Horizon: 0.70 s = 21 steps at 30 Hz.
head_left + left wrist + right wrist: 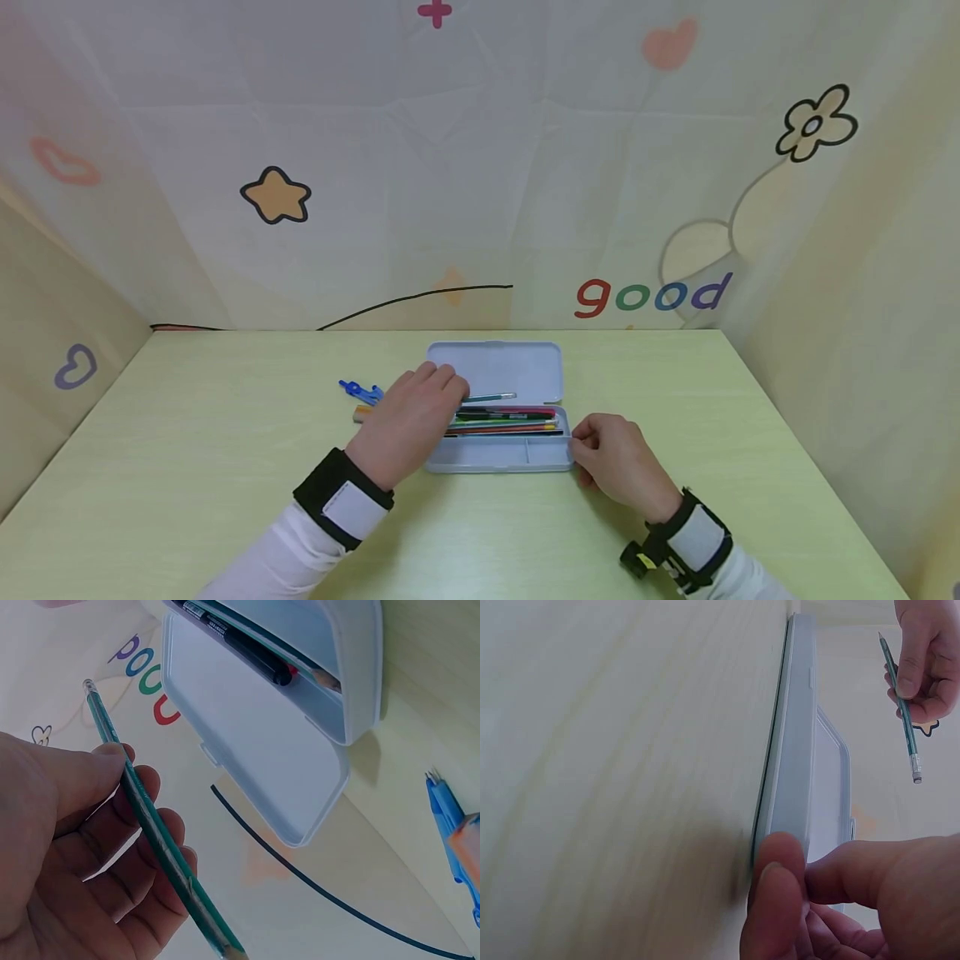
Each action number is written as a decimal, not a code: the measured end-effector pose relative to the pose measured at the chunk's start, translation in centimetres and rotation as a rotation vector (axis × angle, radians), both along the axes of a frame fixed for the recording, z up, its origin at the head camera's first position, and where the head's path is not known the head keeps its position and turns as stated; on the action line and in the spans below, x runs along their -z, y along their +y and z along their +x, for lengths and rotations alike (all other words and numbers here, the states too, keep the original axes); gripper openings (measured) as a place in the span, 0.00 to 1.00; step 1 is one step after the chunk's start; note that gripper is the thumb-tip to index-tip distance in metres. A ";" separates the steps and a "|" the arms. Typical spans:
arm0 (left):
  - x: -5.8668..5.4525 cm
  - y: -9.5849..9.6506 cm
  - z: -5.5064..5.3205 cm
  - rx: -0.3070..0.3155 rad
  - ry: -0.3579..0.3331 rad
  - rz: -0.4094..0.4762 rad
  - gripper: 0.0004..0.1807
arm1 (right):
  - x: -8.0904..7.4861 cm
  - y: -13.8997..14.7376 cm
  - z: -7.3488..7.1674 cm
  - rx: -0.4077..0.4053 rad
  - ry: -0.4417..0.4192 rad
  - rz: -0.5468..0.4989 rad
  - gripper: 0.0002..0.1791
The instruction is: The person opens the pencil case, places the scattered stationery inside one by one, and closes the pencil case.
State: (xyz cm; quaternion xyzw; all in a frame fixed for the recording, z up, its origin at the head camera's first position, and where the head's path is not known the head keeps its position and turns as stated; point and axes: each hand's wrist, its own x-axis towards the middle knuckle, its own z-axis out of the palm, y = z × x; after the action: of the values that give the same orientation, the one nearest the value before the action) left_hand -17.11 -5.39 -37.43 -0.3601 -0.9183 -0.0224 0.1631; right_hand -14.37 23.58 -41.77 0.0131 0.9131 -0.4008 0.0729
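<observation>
My left hand [412,421] pinches a green pencil [161,832] between thumb and fingers, above the open pencil case [480,454]. The pencil's eraser end [508,396] points right, in front of the raised lid [517,367]. Several pencils and pens, among them a black marker [251,656], lie in the case's back compartment. At the case's right end, my right hand [618,458] grips the edge; in the right wrist view, its thumb and fingers close on the pale blue wall [793,765]. The left hand hides the case's left part in the head view.
A blue compass [360,391] lies on the table [187,467] left of the case. Beside it is an orange-brown object [362,412], partly hidden by the left hand. A printed curtain [450,167] hangs behind the table.
</observation>
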 end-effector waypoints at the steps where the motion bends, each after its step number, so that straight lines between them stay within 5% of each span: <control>1: 0.0 0.1 0.0 0.000 -0.001 -0.003 0.15 | 0.0 0.0 0.0 -0.002 0.001 0.002 0.03; 21: 0.7 2.2 -0.4 0.032 -0.030 0.006 0.11 | 0.0 0.1 0.0 -0.011 0.012 -0.006 0.03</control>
State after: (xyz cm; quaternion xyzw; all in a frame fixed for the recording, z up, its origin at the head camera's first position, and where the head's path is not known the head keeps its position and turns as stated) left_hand -17.52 -3.16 -38.14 -0.3739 -0.9147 -0.0333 0.1498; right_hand -14.33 23.73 -41.81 0.0055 0.9125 -0.4031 0.0696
